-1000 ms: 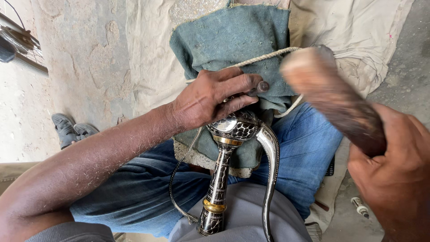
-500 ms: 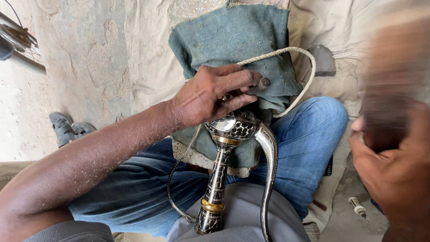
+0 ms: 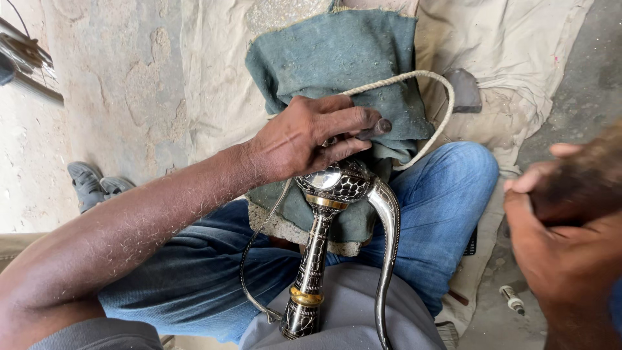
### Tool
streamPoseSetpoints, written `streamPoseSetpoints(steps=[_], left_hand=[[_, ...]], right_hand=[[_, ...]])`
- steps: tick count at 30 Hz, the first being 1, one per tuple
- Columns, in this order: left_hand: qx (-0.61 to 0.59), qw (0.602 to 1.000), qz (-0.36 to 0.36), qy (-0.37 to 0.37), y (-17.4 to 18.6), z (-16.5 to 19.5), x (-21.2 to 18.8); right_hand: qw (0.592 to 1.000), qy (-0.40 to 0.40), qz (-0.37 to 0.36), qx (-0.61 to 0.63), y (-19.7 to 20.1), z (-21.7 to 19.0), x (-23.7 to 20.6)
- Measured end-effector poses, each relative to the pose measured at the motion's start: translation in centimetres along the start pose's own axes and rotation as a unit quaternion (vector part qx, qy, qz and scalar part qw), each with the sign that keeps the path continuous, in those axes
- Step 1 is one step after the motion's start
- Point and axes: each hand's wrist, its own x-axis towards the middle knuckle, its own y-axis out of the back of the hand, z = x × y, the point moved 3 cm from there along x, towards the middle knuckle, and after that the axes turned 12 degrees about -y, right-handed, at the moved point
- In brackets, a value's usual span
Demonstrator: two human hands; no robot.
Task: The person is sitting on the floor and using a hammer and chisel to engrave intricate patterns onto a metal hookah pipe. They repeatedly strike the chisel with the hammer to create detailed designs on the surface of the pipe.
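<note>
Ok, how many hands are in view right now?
2. The left hand rests atop the patterned silver metal vessel on the green cloth. The right hand, at the right edge, grips a blurred brown wooden tool. None seem hidden.

— What lies under the left hand (image 3: 301, 139)?
— A glossy, patterned metal vessel (image 3: 327, 194) on matt, nubby green cloth (image 3: 337, 61).
— And around it?
— Coarse twisted rope (image 3: 414, 76), faded denim (image 3: 447, 194).
</note>
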Motion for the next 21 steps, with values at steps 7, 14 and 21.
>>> streamPoseSetpoints(steps=[7,14,21], left_hand=[[0.001,1.000,-0.003,-0.015,0.0,-0.1,-0.1],[0.005,1.000,-0.010,-0.023,0.0,-0.3,-0.1],[-0.009,1.000,0.010,0.015,0.0,0.2,-0.1]], right_hand=[[0.986,0.084,0.027,-0.141,0.7,-0.7,-0.2],[0.999,0.028,0.011,-0.024,0.0,1.0,-0.9],[0.992,0.079,0.027,-0.096,0.4,2.7,-1.0]])
